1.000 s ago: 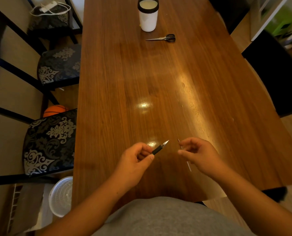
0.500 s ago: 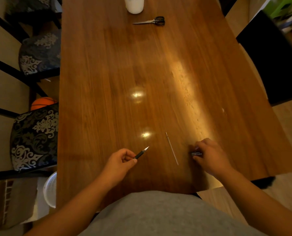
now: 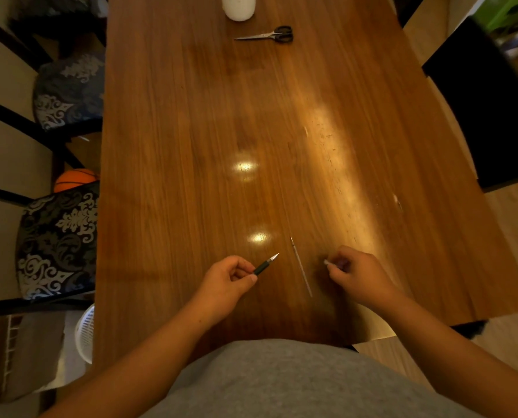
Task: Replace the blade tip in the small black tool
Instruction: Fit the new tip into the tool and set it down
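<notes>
My left hand [image 3: 226, 283] grips a small black tool [image 3: 265, 264] whose silver pointed tip aims up and to the right, just above the wooden table [image 3: 176, 146]. A thin silvery rod [image 3: 301, 267] lies loose on the table between my hands. To its right, my right hand [image 3: 358, 274] is closed around a small light-ended piece [image 3: 330, 263]; most of that piece is hidden by the fingers, and it is blurred.
Black-handled scissors [image 3: 266, 34] and a white cylindrical container [image 3: 238, 7] sit at the table's far end. Patterned chairs [image 3: 58, 239] stand along the left side, with an orange ball [image 3: 73, 179] and a white basket [image 3: 85, 333] on the floor. The table's near edge runs just below my hands.
My right hand laid the thin rod on the table, reached right for a small piece, and has now drawn back toward the rod with it. My left hand kept its hold on the tool.
</notes>
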`<state>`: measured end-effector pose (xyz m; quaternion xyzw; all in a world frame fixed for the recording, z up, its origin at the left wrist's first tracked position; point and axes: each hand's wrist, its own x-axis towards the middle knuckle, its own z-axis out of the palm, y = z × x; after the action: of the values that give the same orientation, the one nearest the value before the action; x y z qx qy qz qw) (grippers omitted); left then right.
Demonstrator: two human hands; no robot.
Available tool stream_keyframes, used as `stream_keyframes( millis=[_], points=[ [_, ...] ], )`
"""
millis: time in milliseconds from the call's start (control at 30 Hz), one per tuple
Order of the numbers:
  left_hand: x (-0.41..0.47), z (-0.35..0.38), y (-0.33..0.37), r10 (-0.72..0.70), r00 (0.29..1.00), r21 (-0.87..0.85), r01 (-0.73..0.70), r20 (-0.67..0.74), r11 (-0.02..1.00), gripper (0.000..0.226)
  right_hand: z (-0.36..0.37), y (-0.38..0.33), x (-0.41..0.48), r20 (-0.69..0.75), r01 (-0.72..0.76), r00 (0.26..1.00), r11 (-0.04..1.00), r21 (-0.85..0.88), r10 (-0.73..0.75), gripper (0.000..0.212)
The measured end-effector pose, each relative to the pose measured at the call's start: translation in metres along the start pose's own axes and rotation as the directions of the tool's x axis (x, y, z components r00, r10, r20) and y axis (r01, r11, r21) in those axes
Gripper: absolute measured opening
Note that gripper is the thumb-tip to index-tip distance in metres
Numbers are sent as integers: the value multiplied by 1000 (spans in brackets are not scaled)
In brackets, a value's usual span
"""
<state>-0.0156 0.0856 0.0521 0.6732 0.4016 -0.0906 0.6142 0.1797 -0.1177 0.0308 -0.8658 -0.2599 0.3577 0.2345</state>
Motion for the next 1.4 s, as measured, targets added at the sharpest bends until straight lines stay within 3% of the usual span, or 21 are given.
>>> stream_keyframes(
  millis=[67,167,300,633,867,1100,1167,1300,1400],
  points=[
    [-4,-2,6,27,1000,-22,-27,-6,999,8,-1,-15,-2,-26,21,1000,983,184,-17,6],
    [-13,-9,14,76,997,-67,-77,-9,995,9,-4,-48,-8,-38,37,999,878,477,-22,6],
    [-25,-21,21,168,986,-119,-168,-11,979,12,-10,-85,-17,21,78,993,777,624,-117,10],
    [-53,-44,30,313,950,-106,-313,-13,944,18,-4,-129,-38,35,177,964,732,658,-265,12],
    [-65,-53,31,327,945,-108,-324,5,940,16,7,-144,-51,33,218,951,746,630,-306,10],
    [-74,-56,35,348,932,-150,-332,97,931,19,12,-160,-61,-45,257,946,663,703,-320,12],
    [-76,-55,37,328,937,-195,-301,122,933,20,13,-162,-62,-54,264,946,661,702,-320,12],
    [-79,-57,40,257,926,-444,-115,275,888,14,13,-166,-64,-59,273,942,649,710,-332,12],
    [-80,-61,41,260,911,-498,-71,321,864,19,13,-170,-65,-67,285,937,636,717,-344,12]
  ],
)
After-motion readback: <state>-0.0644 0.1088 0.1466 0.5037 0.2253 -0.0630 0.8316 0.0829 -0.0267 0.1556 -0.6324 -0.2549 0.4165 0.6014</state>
